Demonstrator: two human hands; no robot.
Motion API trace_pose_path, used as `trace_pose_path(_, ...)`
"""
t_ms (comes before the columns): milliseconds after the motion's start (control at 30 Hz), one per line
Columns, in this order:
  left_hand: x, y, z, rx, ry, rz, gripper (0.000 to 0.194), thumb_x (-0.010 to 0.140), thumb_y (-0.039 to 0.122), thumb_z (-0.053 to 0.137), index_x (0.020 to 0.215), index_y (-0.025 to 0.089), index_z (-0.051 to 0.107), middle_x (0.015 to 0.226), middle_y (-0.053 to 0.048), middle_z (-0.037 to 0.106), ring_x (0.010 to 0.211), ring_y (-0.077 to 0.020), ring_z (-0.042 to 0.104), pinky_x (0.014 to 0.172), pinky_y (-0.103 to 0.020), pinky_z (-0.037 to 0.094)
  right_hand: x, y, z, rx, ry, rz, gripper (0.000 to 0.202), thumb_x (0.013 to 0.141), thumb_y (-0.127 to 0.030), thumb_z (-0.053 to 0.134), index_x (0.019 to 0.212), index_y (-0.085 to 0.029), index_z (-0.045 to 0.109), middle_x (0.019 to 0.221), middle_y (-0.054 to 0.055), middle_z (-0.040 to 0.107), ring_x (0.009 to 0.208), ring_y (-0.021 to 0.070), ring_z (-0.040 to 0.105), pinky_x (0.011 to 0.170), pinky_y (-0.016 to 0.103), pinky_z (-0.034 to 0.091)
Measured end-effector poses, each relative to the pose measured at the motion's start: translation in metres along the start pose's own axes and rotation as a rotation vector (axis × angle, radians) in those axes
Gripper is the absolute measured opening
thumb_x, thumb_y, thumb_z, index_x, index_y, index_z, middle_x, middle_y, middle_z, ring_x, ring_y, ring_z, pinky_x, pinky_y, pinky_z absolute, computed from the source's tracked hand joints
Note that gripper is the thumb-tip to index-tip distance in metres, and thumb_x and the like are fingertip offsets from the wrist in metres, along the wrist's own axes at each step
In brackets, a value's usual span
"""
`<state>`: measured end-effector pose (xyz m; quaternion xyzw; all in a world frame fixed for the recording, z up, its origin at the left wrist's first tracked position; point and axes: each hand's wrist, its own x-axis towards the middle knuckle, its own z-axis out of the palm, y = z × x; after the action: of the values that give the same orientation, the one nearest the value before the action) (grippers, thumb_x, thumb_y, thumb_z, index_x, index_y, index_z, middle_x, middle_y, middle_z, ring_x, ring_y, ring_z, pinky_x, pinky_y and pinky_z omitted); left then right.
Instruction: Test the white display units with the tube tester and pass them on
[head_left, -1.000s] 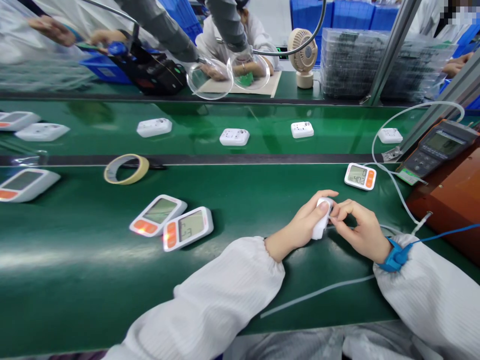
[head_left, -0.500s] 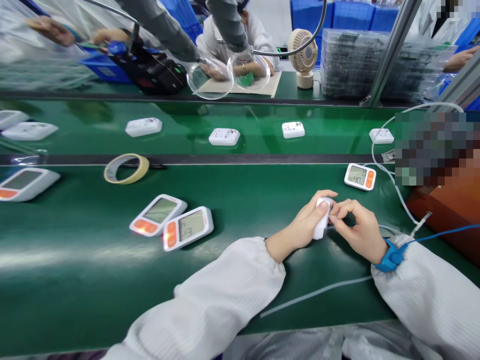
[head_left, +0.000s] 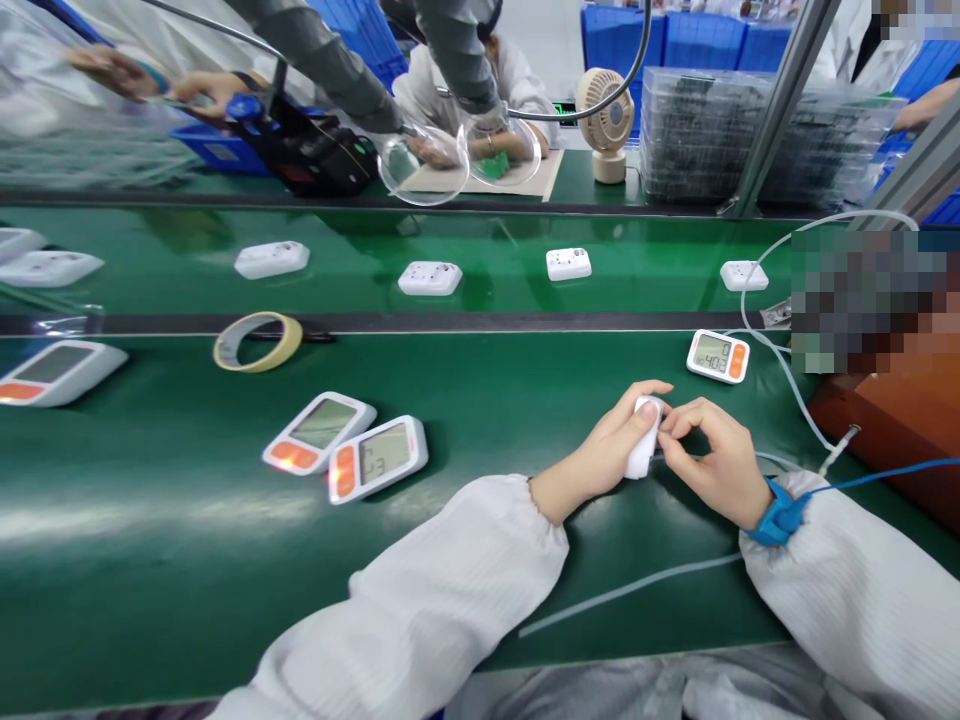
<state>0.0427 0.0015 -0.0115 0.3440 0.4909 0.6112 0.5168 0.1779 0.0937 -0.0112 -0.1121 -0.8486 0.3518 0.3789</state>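
Observation:
My left hand (head_left: 611,440) grips a white device (head_left: 643,440) that stands on its narrow side, thumb across its near face. Thumb and forefinger of my right hand (head_left: 712,460) pinch at the device's right edge; whatever lies between the fingertips is too small to make out. A thin grey tube (head_left: 776,460) runs behind my right hand towards the device. Beyond it lies a monitor (head_left: 718,357) with a lit display and orange buttons. Left of my hands, two similar monitors (head_left: 319,432) (head_left: 379,460) touch each other, their orange buttons glowing.
A tape roll (head_left: 257,342) and another monitor (head_left: 60,373) lie at the left. White units sit spaced along the green belt (head_left: 502,290). A loose tube (head_left: 630,595) crosses the near table. An orange-brown box (head_left: 892,410) stands right. Co-workers' hands (head_left: 206,92) show across the belt.
The white units on the belt have shifted left. My hands keep nearly the same pose around the device. A co-worker's hand at the upper left has moved.

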Motion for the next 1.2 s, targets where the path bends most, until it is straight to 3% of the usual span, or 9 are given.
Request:
trace_pose_path(167,0.001,-0.002,0.0,-0.028,0.017,-0.015,0.066,0.084,0.069,0.058,0.127,0.021,0.047,0.102,-0.005,0.058,0.077,-0.0143,0.055,0.068,-0.027,0.043,0.0,0.0,-0.001,0.015,-0.007,0.033,0.014,0.088,-0.014,0.058,0.08,-0.023,0.051,0.082,0.002,0.067,0.077,0.0174,0.065,0.073,0.033,0.052)
trace_pose_path(433,0.0,-0.008,-0.003,0.107,-0.01,0.052,0.06,0.091,0.068,0.046,0.128,0.021,0.045,0.103,-0.005,0.056,0.076,-0.0144,0.052,0.07,-0.029,0.042,0.0,-0.001,0.0,0.057,-0.054,0.083,0.015,0.088,-0.013,0.058,0.079,-0.023,0.052,0.077,-0.001,0.065,0.073,0.0156,0.064,0.069,0.028,0.051)
trace_pose_path(633,0.0,-0.012,-0.006,0.229,-0.043,0.085,0.055,0.096,0.063,0.038,0.134,0.023,0.04,0.11,-0.006,0.054,0.079,-0.0148,0.051,0.072,-0.03,0.043,-0.001,0.0,0.0,-0.016,-0.064,0.001,0.017,0.086,-0.009,0.055,0.078,-0.023,0.052,0.073,-0.001,0.06,0.067,0.0144,0.058,0.063,0.028,0.047)
trace_pose_path(800,0.0,-0.007,-0.007,0.069,-0.055,0.061,0.054,0.088,0.049,0.06,0.132,0.024,0.042,0.105,-0.004,0.055,0.079,-0.0152,0.055,0.071,-0.03,0.044,0.002,0.009,-0.007,-0.024,-0.11,-0.05,0.01,0.091,-0.015,0.059,0.086,-0.024,0.056,0.084,0.001,0.065,0.077,0.0172,0.064,0.071,0.031,0.052)
trace_pose_path(867,0.003,-0.006,-0.006,-0.065,0.02,0.02,0.058,0.083,0.046,0.067,0.13,0.024,0.043,0.104,-0.003,0.055,0.077,-0.0151,0.057,0.068,-0.029,0.045,0.004,0.011,-0.013,-0.118,-0.023,-0.073,0.006,0.091,-0.018,0.061,0.092,-0.024,0.059,0.093,0.004,0.067,0.089,0.0207,0.065,0.079,0.036,0.053)
trace_pose_path(933,0.009,-0.008,-0.007,-0.165,0.175,0.029,0.059,0.08,0.047,0.072,0.128,0.025,0.043,0.102,-0.003,0.056,0.077,-0.0155,0.059,0.068,-0.03,0.046,0.005,0.011,-0.021,-0.238,0.108,-0.094,0.008,0.09,-0.02,0.063,0.096,-0.024,0.061,0.1,0.008,0.066,0.097,0.0246,0.064,0.085,0.041,0.053)
trace_pose_path(1000,0.016,-0.011,-0.009,-0.222,0.339,0.095,0.062,0.077,0.048,0.076,0.125,0.024,0.045,0.1,-0.002,0.057,0.082,-0.0159,0.06,0.073,-0.03,0.047,0.003,0.01,-0.026,-0.283,0.146,-0.088,0.009,0.091,-0.021,0.063,0.1,-0.025,0.062,0.097,0.008,0.066,0.092,0.0243,0.065,0.081,0.04,0.054)
trace_pose_path(1100,0.023,-0.015,-0.013,-0.247,0.416,0.176,0.063,0.072,0.046,0.082,0.119,0.021,0.049,0.103,-0.003,0.059,0.091,-0.0171,0.059,0.082,-0.031,0.048,-0.001,0.012,-0.026,-0.197,-0.108,0.026,0.03,0.094,-0.027,0.059,0.124,-0.024,0.057,0.087,0.003,0.069,0.065,0.0171,0.063,0.062,0.03,0.054)
trace_pose_path(1200,0.023,-0.016,-0.013,-0.177,0.285,0.167,0.056,0.073,0.04,0.081,0.116,0.018,0.053,0.104,-0.005,0.062,0.097,-0.0193,0.06,0.087,-0.033,0.048,-0.005,0.018,-0.018,-0.179,-0.306,0.2,0.059,0.096,-0.035,0.055,0.149,-0.018,0.036,0.093,0.006,0.072,0.065,0.0187,0.067,0.061,0.03,0.056)
